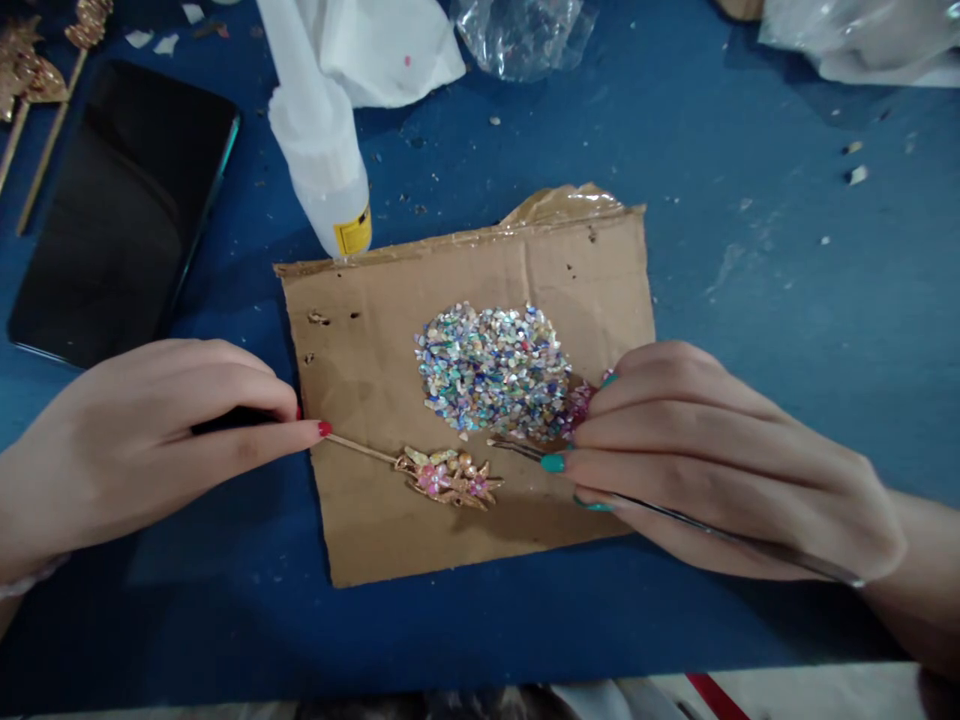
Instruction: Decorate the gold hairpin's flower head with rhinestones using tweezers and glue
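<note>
A piece of brown cardboard [360, 340] lies on the blue table. On it sits a heap of small iridescent chips [491, 370]. My left hand [150, 440] is closed in a pinch on the thin stick of a gold hairpin, whose flower head [450, 477] with pink stones rests on the cardboard. My right hand [712, 470] is closed on metal tweezers [517, 449], whose tips point left, just above the flower head and at the lower edge of the chip heap.
A black phone [120, 210] lies at the left. A white glue bottle [319, 140] leans behind the cardboard. More gold hairpins [30, 80] lie at the top left. White cloth [390, 45] and clear plastic bags [525, 30] sit at the back.
</note>
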A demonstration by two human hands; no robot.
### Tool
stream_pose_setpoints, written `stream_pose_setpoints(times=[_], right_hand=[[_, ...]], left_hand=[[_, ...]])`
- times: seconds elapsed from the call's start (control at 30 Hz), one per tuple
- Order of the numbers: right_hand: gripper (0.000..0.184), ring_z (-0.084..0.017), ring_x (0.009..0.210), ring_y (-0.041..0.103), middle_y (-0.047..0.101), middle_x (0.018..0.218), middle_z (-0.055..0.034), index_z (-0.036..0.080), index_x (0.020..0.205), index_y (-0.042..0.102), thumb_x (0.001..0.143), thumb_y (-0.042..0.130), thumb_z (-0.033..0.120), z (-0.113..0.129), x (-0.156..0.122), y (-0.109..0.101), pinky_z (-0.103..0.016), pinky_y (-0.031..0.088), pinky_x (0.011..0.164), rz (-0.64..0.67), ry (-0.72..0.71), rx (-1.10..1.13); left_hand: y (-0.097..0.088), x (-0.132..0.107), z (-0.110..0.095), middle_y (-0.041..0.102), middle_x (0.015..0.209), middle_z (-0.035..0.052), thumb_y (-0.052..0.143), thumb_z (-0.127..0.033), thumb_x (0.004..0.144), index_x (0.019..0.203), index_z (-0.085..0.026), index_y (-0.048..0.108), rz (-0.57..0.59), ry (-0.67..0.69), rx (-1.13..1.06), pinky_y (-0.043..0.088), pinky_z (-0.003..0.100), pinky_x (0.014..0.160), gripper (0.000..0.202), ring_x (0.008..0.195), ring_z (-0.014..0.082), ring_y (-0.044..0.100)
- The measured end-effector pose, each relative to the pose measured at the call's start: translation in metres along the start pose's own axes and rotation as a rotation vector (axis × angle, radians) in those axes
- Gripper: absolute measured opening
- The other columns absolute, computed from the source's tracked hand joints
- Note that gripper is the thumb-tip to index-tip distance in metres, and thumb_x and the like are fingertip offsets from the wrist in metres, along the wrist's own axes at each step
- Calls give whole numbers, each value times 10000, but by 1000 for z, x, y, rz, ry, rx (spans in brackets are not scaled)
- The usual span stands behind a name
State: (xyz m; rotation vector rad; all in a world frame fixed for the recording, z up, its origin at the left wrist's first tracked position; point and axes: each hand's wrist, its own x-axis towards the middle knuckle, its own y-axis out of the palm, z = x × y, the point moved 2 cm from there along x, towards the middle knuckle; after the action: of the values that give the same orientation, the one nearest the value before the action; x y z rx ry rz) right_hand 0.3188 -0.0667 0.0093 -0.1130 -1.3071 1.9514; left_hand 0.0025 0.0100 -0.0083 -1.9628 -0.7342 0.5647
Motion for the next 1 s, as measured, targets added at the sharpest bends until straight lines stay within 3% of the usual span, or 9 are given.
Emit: stream_pose_setpoints(times=[0.37,0.7,1.0], right_hand=[[112,-183,853,660,715,828,-72,134,967,646,891,576,91,-3,4,2,-332,580,720,-7,-37,46],[110,-174,879,681,725,859,-50,176,989,636,925,575,110,0,5,-1,-344,596,771,25,56,50],[110,-186,900,639,707,862,-88,113,1006,626,915,572,84,-2,7,4,-347,570,777,27,-7,88]], left_hand=[[1,1,2,683,798,-114,449,-680,941,788,-293,700,-32,60,-20,419,219,642,486,703,65,631],[1,0,1,702,819,-120,479,-651,939,795,-311,723,-47,59,-45,426,231,638,443,704,82,641],[1,0,1,692,817,-137,489,-637,944,799,-316,704,-59,87,-35,430,219,636,412,700,60,645]])
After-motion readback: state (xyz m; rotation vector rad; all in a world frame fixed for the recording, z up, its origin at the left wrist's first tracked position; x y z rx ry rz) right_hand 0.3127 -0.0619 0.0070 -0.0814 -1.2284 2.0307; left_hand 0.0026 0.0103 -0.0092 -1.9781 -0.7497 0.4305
